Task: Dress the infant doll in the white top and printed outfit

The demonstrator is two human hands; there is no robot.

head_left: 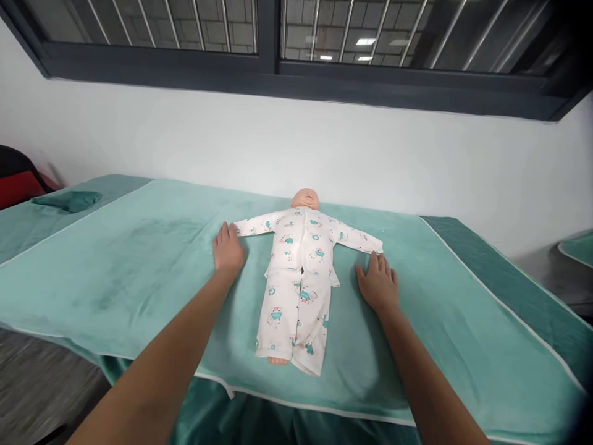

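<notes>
A baby doll [306, 198] lies on its back, arms spread wide, head toward the wall. It wears a white printed top [303, 241] and matching trousers [291, 315]; bare toes [278, 360] show at one trouser hem, while the other foot is hidden. My left hand [228, 250] rests flat beside the end of the left-side sleeve [254, 225], its fingers at the cuff. On the other side, my right hand [378, 283] lies with fingers stretched, their tips at the cuff of the right-side sleeve [359, 238]. Neither hand visibly grips the cloth.
A light green cover [139, 266] with white edging lies under the doll, over a darker green cloth [509, 278]. Behind stand a white wall [231, 142] and a dark-framed window [269, 68]. At the far left sits a red and black object [21, 185].
</notes>
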